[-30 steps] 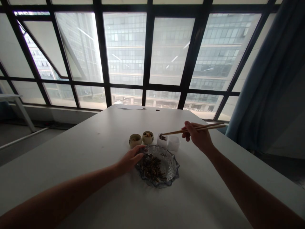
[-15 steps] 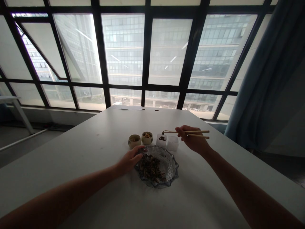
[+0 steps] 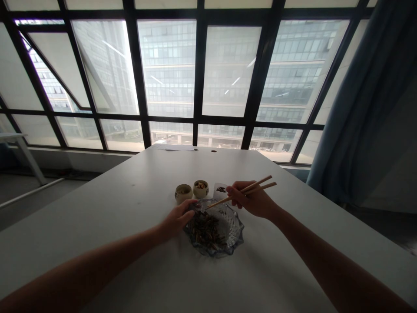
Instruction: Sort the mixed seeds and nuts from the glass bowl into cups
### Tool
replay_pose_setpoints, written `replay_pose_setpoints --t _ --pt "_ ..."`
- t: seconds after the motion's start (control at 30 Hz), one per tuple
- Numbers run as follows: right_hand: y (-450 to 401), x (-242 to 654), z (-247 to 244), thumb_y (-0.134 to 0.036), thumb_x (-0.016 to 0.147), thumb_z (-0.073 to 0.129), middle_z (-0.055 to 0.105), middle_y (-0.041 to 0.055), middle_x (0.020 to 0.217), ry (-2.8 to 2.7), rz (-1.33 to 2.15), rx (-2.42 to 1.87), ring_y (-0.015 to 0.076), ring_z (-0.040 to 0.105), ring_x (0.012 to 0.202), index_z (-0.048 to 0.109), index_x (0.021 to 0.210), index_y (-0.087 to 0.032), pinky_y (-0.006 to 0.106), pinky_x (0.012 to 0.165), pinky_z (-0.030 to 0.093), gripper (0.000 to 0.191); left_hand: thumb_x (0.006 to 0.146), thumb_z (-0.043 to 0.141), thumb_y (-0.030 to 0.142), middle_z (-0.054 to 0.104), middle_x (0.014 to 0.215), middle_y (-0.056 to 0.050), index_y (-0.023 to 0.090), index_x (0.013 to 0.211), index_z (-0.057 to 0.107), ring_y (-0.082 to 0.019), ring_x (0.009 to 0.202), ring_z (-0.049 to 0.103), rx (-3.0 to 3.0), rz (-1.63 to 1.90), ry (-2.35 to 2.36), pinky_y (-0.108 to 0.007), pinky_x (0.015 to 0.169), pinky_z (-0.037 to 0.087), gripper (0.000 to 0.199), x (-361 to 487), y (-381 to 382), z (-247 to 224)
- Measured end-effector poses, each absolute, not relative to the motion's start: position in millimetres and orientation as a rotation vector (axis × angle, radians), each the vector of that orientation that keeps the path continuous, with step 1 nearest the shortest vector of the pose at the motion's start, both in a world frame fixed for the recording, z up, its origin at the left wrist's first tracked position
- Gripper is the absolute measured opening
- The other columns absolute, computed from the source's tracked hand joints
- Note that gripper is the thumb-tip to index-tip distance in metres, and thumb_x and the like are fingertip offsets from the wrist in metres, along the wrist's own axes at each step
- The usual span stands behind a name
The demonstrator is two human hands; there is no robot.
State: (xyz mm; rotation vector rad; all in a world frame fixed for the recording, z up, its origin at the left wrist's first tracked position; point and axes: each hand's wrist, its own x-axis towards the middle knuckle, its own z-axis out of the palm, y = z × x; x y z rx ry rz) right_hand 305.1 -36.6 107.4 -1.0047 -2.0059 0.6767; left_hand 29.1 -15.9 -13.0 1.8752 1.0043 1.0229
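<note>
My left hand (image 3: 177, 218) grips the left rim of a scalloped glass bowl (image 3: 233, 230), thumb on the edge. Dark, elongated pieces (image 3: 206, 230) lie in the bowl, mostly on its left side. My right hand (image 3: 249, 198) is closed around a pair of wooden chopsticks (image 3: 257, 184), whose tips are over the bowl's upper part near the pieces. Behind the bowl stand a round pot (image 3: 183, 194), a second pot (image 3: 201, 189) with yellowish-brown pieces, and a white cup (image 3: 220, 189) with dark bits. My right hand hides a second white cup.
These things stand on a long white table (image 3: 130, 208). Papers (image 3: 174, 147) lie at its far end, near two dark holes. Large windows rise behind it, with a blue curtain (image 3: 345, 113) at the right. Another white table (image 3: 31, 158) stands at the left.
My right hand has moved left and a little down, bringing the chopstick tips from above the white cup to over the glass bowl. The dark piece at their tips is no longer visible.
</note>
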Motion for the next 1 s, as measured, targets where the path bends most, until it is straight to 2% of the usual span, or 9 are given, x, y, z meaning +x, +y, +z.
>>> replay_pose_setpoints --t 0.17,0.43,0.63,0.9,1.0 --pt "-38.3 298.6 102.3 -0.062 0.088 0.061 0.065 0.0044 0.054 -2.097 0.643 -1.009 0.0120 0.057 0.045 0.066 0.066 -0.016 0.020 0.041 0.041 0.051 0.091 0.056 0.035 0.070 0.127 -0.011 0.017 0.134 0.057 -0.030 0.118 0.062 1.871 1.027 0.984 -0.044 0.105 0.046 0.047 28.8 -16.9 -11.3" --pt "-44.5 295.0 102.1 -0.063 0.084 0.067 0.066 0.0032 0.055 -2.093 0.978 -1.016 0.0117 0.058 0.044 0.061 0.065 -0.017 0.021 0.041 0.045 0.050 0.091 0.056 0.034 0.070 0.126 -0.012 0.017 0.133 0.058 -0.030 0.116 0.064 1.840 1.048 0.960 -0.042 0.103 0.048 0.046 29.7 -15.9 -14.0" --pt "-37.0 292.7 96.1 -0.064 0.081 0.069 0.069 0.0050 0.059 -1.905 0.848 -1.037 0.0118 0.059 0.047 0.063 0.068 -0.016 0.021 0.043 0.045 0.050 0.091 0.055 0.035 0.069 0.128 -0.012 0.016 0.134 0.058 -0.031 0.118 0.062 1.884 1.026 0.996 -0.043 0.103 0.047 0.047 28.5 -17.1 -10.7" --pt "-42.2 288.7 93.1 -0.063 0.080 0.070 0.066 0.0035 0.056 -2.046 1.071 -1.025 0.0115 0.058 0.044 0.056 0.064 -0.018 0.020 0.041 0.044 0.050 0.091 0.056 0.038 0.070 0.129 -0.013 0.016 0.134 0.057 -0.031 0.118 0.063 1.867 1.043 0.964 -0.044 0.104 0.047 0.049 28.8 -15.0 -14.5" --pt "-42.5 291.7 98.8 -0.062 0.084 0.065 0.065 0.0030 0.055 -2.009 0.948 -1.050 0.0108 0.056 0.044 0.057 0.064 -0.018 0.020 0.040 0.042 0.049 0.090 0.057 0.037 0.070 0.129 -0.012 0.016 0.133 0.057 -0.030 0.118 0.063 1.863 1.046 0.951 -0.043 0.104 0.047 0.048 29.1 -15.4 -13.7"
